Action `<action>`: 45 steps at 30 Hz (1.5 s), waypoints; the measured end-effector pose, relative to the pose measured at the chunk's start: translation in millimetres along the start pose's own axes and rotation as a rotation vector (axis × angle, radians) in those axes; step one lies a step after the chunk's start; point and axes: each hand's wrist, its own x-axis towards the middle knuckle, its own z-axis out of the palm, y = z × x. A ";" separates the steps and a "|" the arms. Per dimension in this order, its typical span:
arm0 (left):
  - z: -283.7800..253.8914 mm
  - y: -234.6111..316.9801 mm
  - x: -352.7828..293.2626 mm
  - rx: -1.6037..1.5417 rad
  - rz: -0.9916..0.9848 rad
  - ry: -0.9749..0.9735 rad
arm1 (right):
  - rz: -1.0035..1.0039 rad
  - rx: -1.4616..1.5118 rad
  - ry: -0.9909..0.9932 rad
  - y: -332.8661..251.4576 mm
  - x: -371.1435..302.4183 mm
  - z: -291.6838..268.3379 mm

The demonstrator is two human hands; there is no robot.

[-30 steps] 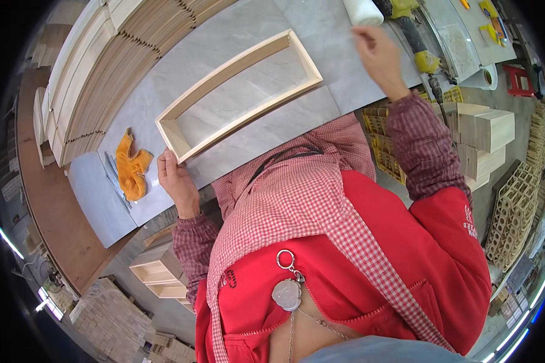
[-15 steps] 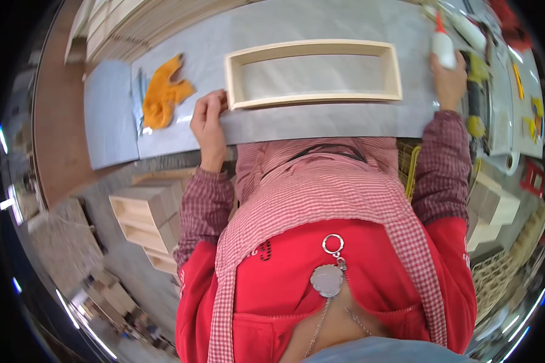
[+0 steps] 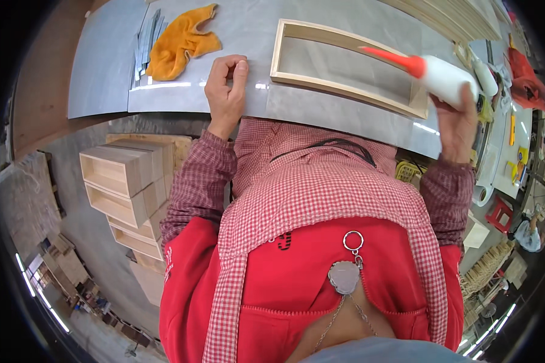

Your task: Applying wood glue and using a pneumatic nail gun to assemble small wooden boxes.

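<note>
My right hand (image 3: 457,124) is wrapped round a white squeeze bottle (image 3: 445,78) with a long red nozzle, probably a glue bottle. The bottle is tilted on its side, its nozzle pointing left above the right part of a shallow rectangular wooden frame (image 3: 345,95). The frame lies on the grey tabletop (image 3: 254,24), its right end nearer me. My left hand (image 3: 226,91) rests by the table's front edge, left of the frame and apart from it. Its fingers are curled and closed with the thumb against them, and nothing shows in them.
An orange work glove (image 3: 181,45) lies at the left beside thin grey strips (image 3: 148,42). Long wooden boards (image 3: 448,18) are stacked at the back right. Wooden boxes (image 3: 112,172) stand piled on the floor at the left. Another white bottle (image 3: 485,77) lies farther right.
My right hand has lifted the bottle and tipped it over towards the frame. My left hand has come off the frame's left corner. The view has turned, and the frame appears slanted.
</note>
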 end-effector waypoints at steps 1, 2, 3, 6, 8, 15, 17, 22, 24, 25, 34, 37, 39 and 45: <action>-0.8 -0.8 0.2 0.006 0.000 -0.003 | 0.072 -0.041 -0.033 6.0 -5.0 19.1; -1.7 -1.4 -0.8 0.013 -0.003 -0.001 | 0.147 -0.083 -0.070 10.5 -8.3 34.1; -1.8 -0.2 -1.2 0.009 -0.012 0.007 | 0.151 -0.094 -0.075 13.6 -9.7 44.1; 0.1 4.6 -0.5 0.032 0.041 0.009 | 0.153 -0.237 -0.172 23.3 -12.5 68.7; 0.4 5.5 0.1 0.040 0.050 0.015 | 0.159 -0.290 -0.210 26.1 -12.1 76.6; 1.6 3.2 1.3 -0.025 0.052 0.045 | 0.176 -0.356 -0.256 30.3 -7.4 87.1; 1.1 2.9 0.6 -0.012 0.054 0.045 | 0.179 -0.362 -0.278 31.2 -6.2 87.6; 2.6 3.6 1.5 0.010 0.077 0.024 | 0.154 -0.358 -0.280 36.3 -4.5 87.2; 2.6 3.9 1.3 0.015 0.083 0.021 | 0.149 -0.374 -0.289 37.7 -2.7 87.2; 2.8 4.2 1.3 0.019 0.089 0.019 | 0.142 -0.390 -0.297 38.1 -1.6 87.2; 3.3 5.6 3.3 0.040 0.118 0.006 | 0.109 -0.356 -0.300 36.3 16.7 93.2; 3.0 5.2 2.5 0.020 0.095 -0.002 | 0.078 -0.362 -0.301 36.1 25.4 96.8; 2.9 5.2 2.5 0.017 0.093 -0.007 | 0.067 -0.366 -0.293 35.5 31.7 99.1; 2.0 6.8 2.1 0.020 0.078 -0.021 | 0.014 -0.409 -0.234 31.8 40.2 120.0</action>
